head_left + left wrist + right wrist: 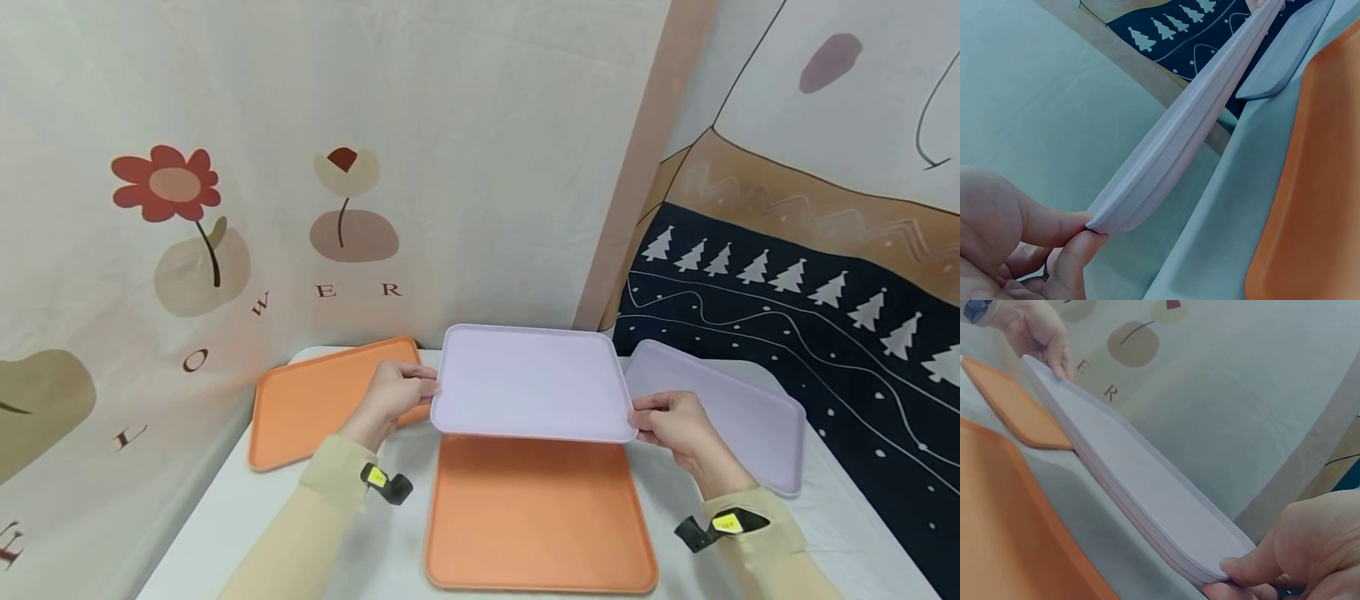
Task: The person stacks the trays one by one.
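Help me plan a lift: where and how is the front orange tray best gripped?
Likely by its raised left and right rims, from both sides: the front orange tray lies flat with white tabletop showing on either side; the held lilac tray hides its far edge in the head view.

From where I stand, the near tray point(542, 517) lies on the bench point(393, 546), nearest the person. The raised tray point(532, 379) is up off the bench, apart from the near tray and toward its far side, between the left hand point(393, 392) and the right hand point(675, 421). The left tray point(322, 404) lies back and left of the near tray, the right tray point(738, 425) back and right. Behind the near tray hangs the back cloth point(480, 167); right of it, the side cloth point(787, 308).
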{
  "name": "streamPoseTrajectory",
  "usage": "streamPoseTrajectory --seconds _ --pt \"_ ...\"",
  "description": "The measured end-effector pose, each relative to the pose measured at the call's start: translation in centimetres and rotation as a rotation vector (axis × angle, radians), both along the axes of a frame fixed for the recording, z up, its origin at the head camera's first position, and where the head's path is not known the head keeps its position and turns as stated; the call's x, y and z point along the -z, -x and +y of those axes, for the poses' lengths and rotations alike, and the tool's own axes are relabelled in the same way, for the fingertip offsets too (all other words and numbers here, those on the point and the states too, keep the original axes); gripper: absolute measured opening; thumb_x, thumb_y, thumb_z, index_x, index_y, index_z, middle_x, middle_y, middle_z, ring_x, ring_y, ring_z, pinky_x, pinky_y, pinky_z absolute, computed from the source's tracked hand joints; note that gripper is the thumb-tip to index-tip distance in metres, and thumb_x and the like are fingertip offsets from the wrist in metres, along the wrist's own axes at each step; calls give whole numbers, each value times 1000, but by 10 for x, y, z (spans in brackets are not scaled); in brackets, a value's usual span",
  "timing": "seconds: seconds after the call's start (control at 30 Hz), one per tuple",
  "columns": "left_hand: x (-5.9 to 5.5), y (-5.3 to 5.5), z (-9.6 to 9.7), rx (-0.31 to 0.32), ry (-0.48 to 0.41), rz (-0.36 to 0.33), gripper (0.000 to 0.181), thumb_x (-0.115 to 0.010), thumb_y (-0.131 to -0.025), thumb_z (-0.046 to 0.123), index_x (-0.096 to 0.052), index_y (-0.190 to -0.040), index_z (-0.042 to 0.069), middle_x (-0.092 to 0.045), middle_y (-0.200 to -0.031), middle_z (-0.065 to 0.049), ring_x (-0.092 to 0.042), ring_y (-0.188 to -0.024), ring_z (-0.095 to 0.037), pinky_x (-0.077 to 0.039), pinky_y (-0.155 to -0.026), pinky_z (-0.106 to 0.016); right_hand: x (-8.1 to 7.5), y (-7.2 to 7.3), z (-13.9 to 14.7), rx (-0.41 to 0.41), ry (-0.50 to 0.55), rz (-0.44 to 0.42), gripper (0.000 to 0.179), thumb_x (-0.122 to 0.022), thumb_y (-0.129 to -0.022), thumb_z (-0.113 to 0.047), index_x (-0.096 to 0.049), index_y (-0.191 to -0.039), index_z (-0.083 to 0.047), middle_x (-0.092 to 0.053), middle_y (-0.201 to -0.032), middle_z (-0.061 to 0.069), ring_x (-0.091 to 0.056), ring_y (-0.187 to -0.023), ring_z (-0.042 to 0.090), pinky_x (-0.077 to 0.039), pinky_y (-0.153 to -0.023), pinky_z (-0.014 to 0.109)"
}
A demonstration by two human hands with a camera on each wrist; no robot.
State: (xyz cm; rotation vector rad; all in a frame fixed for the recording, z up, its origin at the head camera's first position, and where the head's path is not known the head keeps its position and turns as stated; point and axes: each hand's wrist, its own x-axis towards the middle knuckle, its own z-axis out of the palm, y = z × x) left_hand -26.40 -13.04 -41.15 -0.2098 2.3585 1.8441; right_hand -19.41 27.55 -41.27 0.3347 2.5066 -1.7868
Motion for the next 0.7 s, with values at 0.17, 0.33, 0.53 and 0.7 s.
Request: streamPoseTrajectory --seconds 0.17,0.33,0.53,0.7 --pt "-3 -7 -2 15 -18 22 20 -73 -94 -3 -73 -113 -9 -67 -115 -20 -72 -94 -23 -59 -97 -46 -2 -7 0 -2 -5 9 32 -72 -93 4 -64 -119 21 -68 -97 15 -66 -74 13 -61 -66 23" --pt "-4 -14 -1 22 -18 35 19 -73 -95 -3 -73 -113 -9 -68 -112 -20 -73 -92 -23 -60 -95 -46 -4 -12 2 -7 -3 22 31 -72 -93 5 -64 -118 21 -69 -96 15 -67 -74 13 -61 -67 24" --pt "-3 -21 -1 15 -2 28 18 -74 -94 -1 -75 -111 -6 -68 -108 -18 -70 -91 -24 -63 -84 -36 -4 -19 4 -15 0 35 32 -71 -93 5 -64 -119 22 -71 -93 11 -67 -76 12 -62 -67 24" --pt "-4 -28 0 22 -1 48 18 -74 -93 -2 -74 -110 -7 -69 -105 -17 -69 -90 -23 -63 -83 -35 -3 -25 6 -12 0 32 33 -72 -94 5 -63 -121 22 -72 -91 8 -68 -76 12 -62 -67 24"
